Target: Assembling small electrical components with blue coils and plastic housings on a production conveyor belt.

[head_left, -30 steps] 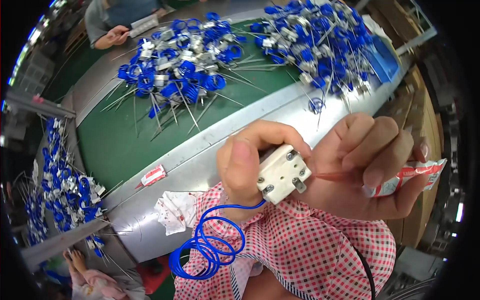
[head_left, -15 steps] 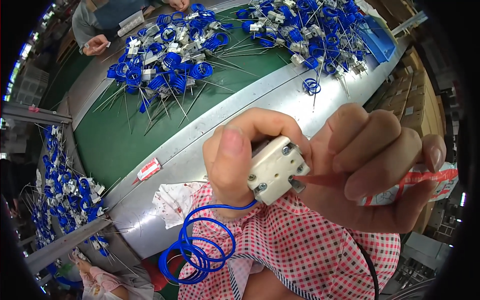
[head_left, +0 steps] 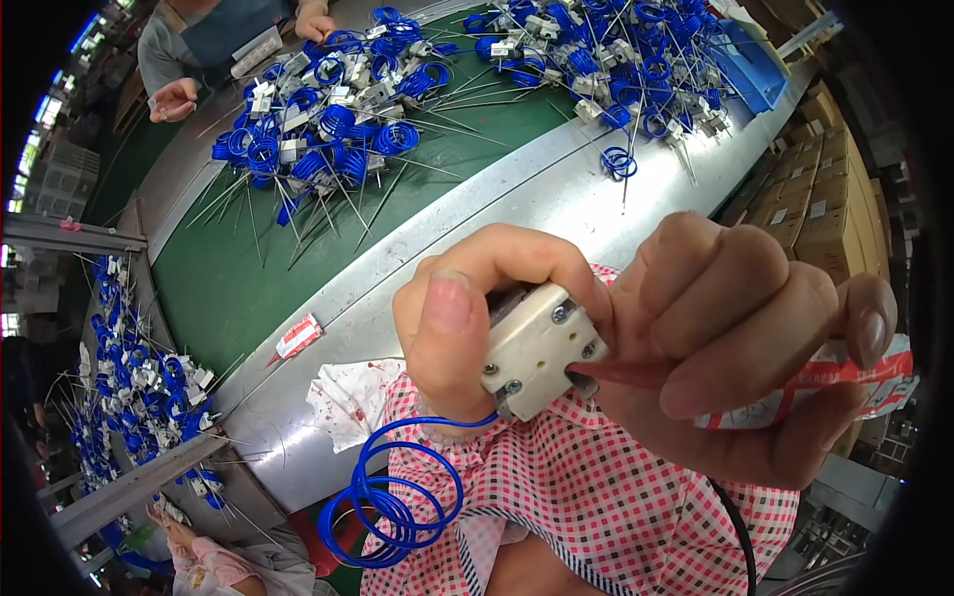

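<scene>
My left hand [head_left: 452, 318] is closed around a capillary thermostat, gripping its cream-coloured block [head_left: 542, 363] between thumb and fingers. Screws and a small metal tab show on the block's face. From its lower corner runs a loosely coiled blue capillary [head_left: 393, 497], hanging below my left hand. My right hand [head_left: 725, 338] is wrapped round a red-and-white squeeze tube [head_left: 810, 387]. The tube's thin red pointed nozzle [head_left: 626, 372] reaches the edge of the block beside a screw; whether it touches cannot be made out. My fingers hide part of the tube.
Heaps of blue-coiled thermostats [head_left: 328, 124] lie on the green belt [head_left: 238, 258], with more at the far right [head_left: 636, 70] and left [head_left: 149, 397]. A small red-and-white tube [head_left: 297, 338] and a stained cloth [head_left: 353, 402] rest near the metal edge. A blue bin [head_left: 750, 74], cartons [head_left: 825, 199] and co-workers' hands [head_left: 174, 100] are around.
The thermostat has shifted slightly down and left with my left hand, and the tube's nozzle has moved with it. Across the belt, a co-worker's hands have moved, one toward the pile.
</scene>
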The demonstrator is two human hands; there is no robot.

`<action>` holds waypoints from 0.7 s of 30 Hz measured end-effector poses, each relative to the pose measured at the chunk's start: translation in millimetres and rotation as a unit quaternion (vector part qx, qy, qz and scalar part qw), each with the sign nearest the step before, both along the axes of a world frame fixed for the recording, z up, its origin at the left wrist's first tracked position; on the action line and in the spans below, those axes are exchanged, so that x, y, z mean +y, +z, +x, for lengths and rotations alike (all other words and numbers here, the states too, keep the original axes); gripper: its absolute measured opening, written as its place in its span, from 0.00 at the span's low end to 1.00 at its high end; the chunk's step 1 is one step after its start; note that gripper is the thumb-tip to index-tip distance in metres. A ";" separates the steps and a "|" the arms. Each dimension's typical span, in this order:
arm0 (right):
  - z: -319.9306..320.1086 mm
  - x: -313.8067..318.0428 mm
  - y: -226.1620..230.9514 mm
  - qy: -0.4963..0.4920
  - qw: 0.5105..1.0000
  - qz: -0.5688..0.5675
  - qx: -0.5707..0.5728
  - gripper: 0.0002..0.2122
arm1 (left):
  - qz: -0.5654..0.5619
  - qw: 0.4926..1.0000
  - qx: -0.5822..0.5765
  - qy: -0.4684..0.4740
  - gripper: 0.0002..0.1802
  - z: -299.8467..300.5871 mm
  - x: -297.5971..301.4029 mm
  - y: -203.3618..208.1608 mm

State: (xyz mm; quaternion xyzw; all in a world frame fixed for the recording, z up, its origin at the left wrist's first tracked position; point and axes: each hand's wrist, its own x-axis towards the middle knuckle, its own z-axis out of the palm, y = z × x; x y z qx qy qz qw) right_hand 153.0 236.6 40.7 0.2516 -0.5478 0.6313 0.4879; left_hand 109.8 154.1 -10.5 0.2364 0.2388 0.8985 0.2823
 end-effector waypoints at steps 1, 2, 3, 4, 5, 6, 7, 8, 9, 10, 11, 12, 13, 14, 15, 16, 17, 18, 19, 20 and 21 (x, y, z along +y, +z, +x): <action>1.6 -0.2 1.0 -0.002 1.000 0.001 0.001 0.14 | 0.000 1.000 -0.008 0.010 0.35 1.3 1.1 1.2; 4.0 -0.4 2.5 -0.007 1.000 0.003 -0.019 0.15 | 0.001 1.000 -0.016 0.020 0.35 2.1 1.8 1.9; 5.2 -0.2 3.3 -0.012 0.999 0.005 -0.039 0.15 | 0.001 1.000 -0.016 0.019 0.35 2.2 2.0 1.9; 4.1 -0.4 2.6 -0.010 0.999 0.005 -0.038 0.15 | 0.002 1.000 -0.013 0.019 0.35 2.0 1.1 1.8; 2.5 -0.6 0.8 -0.008 1.000 0.004 -0.025 0.15 | 0.002 1.000 -0.011 0.021 0.35 1.5 0.0 1.7; 0.8 -1.0 -1.4 -0.006 1.000 0.001 -0.012 0.15 | 0.001 1.000 -0.010 0.024 0.35 0.6 -1.5 1.7; 1.6 -1.2 -2.0 -0.005 1.000 0.003 -0.010 0.15 | -0.012 1.000 -0.002 0.026 0.35 0.1 -3.2 3.1; 2.9 -1.1 -2.9 -0.006 1.000 0.022 -0.012 0.15 | -0.027 0.999 0.006 0.029 0.35 -0.3 -4.8 3.7; 3.2 -2.1 -4.2 -0.006 0.999 0.041 -0.014 0.15 | -0.027 0.999 0.006 0.032 0.35 -0.6 -6.4 2.8; 4.0 -2.7 -3.9 -0.008 0.999 0.043 -0.013 0.15 | -0.018 1.000 0.002 0.020 0.35 -0.5 -5.5 2.2; 4.5 -4.1 -4.0 -0.017 0.999 0.035 -0.008 0.15 | -0.009 1.000 -0.002 0.008 0.35 -0.4 -4.9 1.8; 4.7 -6.0 -4.2 -0.025 0.999 0.026 -0.003 0.15 | -0.008 1.000 -0.001 0.007 0.35 0.1 -4.4 2.1; 4.6 -8.4 -4.1 -0.031 0.999 0.017 0.002 0.15 | -0.017 1.000 0.000 0.012 0.35 1.1 -4.5 2.8; 4.2 -10.5 -3.9 -0.037 0.999 0.007 0.007 0.15 | -0.026 1.000 0.001 0.017 0.35 1.7 -5.0 3.5; 3.4 -12.0 -3.3 -0.043 0.999 -0.002 0.012 0.14 | -0.026 0.999 0.001 0.018 0.35 1.6 -5.9 4.3; 1.4 -13.0 -4.1 -0.041 0.999 -0.003 0.011 0.14 | -0.068 0.996 0.043 0.027 0.35 0.9 -7.0 3.5; -1.2 -13.9 -4.6 -0.027 0.999 -0.023 0.023 0.14 | -0.111 0.990 0.084 0.034 0.35 -0.2 -8.2 3.1; -4.1 -14.6 -4.8 -0.012 0.998 -0.043 0.034 0.14 | -0.112 0.990 0.084 0.035 0.35 -4.4 -9.4 4.7; -7.4 -14.9 -5.2 0.002 0.997 -0.062 0.045 0.13 | -0.111 0.983 0.146 0.029 0.35 -11.4 -10.4 7.7; -10.5 -14.6 -5.3 0.017 0.995 -0.081 0.056 0.13 | -0.110 0.972 0.207 0.023 0.35 -15.7 -11.2 11.4; -13.1 -13.5 -4.9 0.031 0.992 -0.100 0.068 0.13 | -0.110 0.972 0.207 0.024 0.35 -16.1 -12.3 16.3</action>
